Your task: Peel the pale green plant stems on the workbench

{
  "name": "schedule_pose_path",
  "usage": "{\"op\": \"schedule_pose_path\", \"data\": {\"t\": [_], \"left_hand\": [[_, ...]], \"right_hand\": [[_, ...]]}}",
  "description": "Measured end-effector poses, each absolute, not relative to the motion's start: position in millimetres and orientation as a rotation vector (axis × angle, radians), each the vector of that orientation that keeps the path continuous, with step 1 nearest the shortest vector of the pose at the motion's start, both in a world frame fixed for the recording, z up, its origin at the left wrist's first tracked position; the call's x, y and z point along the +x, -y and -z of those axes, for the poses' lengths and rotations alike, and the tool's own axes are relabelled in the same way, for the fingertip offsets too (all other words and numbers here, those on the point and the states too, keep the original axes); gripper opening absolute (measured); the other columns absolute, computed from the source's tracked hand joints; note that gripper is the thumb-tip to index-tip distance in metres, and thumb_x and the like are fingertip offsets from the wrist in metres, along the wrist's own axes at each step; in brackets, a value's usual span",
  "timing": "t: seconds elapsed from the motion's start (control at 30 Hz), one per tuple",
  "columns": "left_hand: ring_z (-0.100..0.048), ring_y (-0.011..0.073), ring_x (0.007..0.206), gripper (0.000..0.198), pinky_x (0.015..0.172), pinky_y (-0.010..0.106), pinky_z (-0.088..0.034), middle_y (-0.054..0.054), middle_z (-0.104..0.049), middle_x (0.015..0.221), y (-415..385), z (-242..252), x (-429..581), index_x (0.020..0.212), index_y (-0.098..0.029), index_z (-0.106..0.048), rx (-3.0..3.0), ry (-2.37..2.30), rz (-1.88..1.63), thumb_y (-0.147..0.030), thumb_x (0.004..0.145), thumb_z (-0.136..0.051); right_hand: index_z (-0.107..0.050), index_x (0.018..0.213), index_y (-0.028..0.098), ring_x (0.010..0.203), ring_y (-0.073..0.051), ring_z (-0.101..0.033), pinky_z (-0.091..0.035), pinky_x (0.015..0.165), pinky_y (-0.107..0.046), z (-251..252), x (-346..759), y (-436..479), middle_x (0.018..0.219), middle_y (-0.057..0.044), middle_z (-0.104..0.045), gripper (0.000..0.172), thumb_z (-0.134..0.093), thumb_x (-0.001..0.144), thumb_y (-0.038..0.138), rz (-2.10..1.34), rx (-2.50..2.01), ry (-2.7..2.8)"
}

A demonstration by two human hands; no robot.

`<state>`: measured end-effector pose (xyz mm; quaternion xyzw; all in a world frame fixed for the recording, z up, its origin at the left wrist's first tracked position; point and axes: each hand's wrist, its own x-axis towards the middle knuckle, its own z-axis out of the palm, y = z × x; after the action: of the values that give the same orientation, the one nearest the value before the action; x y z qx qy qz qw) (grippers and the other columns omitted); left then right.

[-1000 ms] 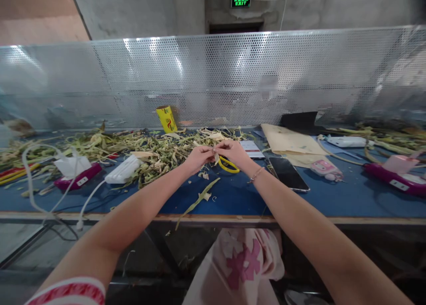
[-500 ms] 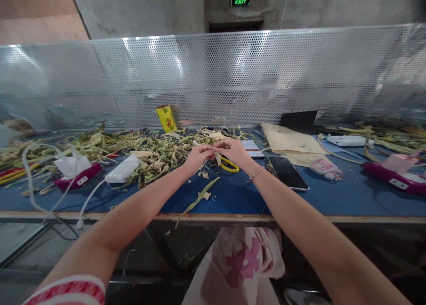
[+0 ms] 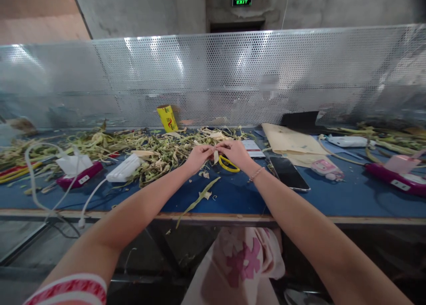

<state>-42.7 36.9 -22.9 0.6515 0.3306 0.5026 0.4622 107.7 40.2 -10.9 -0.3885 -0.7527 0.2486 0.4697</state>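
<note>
Between my fingertips hangs a small pale strip of dried leaf (image 3: 216,157). My left hand (image 3: 199,157) pinches it from the left, and my right hand (image 3: 235,153) has its fingers closed on it from the right. Both hands meet above the blue table, close to the front of a heap of dried plant strips (image 3: 163,152). Just under my right hand lies a yellow-handled tool (image 3: 229,164), partly hidden by it. Nearer the table edge rests a long green leaf strip (image 3: 196,202) with a pale scrap on it.
A black phone (image 3: 289,174), a pink case (image 3: 324,168) and brown paper (image 3: 289,138) lie to the right. On the left are a white power bank (image 3: 124,168) and a purple power strip (image 3: 80,175) with cables. A yellow box (image 3: 167,118) stands before the perforated metal screen (image 3: 199,74).
The pale strip between my fingers has turned slightly and shows more of its face. My hands stay in nearly the same place, and the view has shifted a little.
</note>
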Motion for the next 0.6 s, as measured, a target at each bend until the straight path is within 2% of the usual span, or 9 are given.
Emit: {"op": "schedule_pose_path", "data": {"t": [0.2, 0.37, 0.6], "left_hand": [[-0.048, 0.0089, 0.052, 0.033, 0.055, 0.022, -0.039, 0.000, -0.055, 0.055, -38.4, 21.4, -45.4, 0.064, -0.012, -0.061, 1.719, -0.892, -1.238, -0.044, 0.067, -0.058], [-0.046, 0.0085, 0.048, 0.028, 0.051, 0.021, -0.035, -0.001, -0.052, 0.048, -29.9, 12.7, -43.6, 0.055, -0.013, -0.058, 1.916, -1.079, -1.249, -0.037, 0.070, -0.055], [-0.042, 0.0072, 0.046, 0.032, 0.049, 0.021, -0.034, -0.002, -0.049, 0.047, -28.7, 15.6, -40.0, 0.056, -0.013, -0.058, 1.643, -0.973, -1.320, -0.044, 0.063, -0.062]], "right_hand": [[-0.068, 0.077, 0.018, 0.065, -0.012, -0.059, -0.046, 0.065, -0.025, 8.8, 107.1, -36.7, 0.070, -0.001, -0.066, 0.018, -0.050, 0.075, 0.014, -0.446, -0.970, 1.905], [-0.067, 0.076, 0.018, 0.062, -0.013, -0.057, -0.044, 0.064, -0.025, 7.9, 106.9, -35.2, 0.065, -0.001, -0.064, 0.017, -0.050, 0.075, 0.014, -0.357, -0.980, 1.925], [-0.066, 0.075, 0.016, 0.059, -0.011, -0.055, -0.043, 0.058, -0.023, 13.9, 108.3, -40.5, 0.065, -0.001, -0.064, 0.015, -0.052, 0.071, 0.015, -0.393, -0.917, 1.905]]}}
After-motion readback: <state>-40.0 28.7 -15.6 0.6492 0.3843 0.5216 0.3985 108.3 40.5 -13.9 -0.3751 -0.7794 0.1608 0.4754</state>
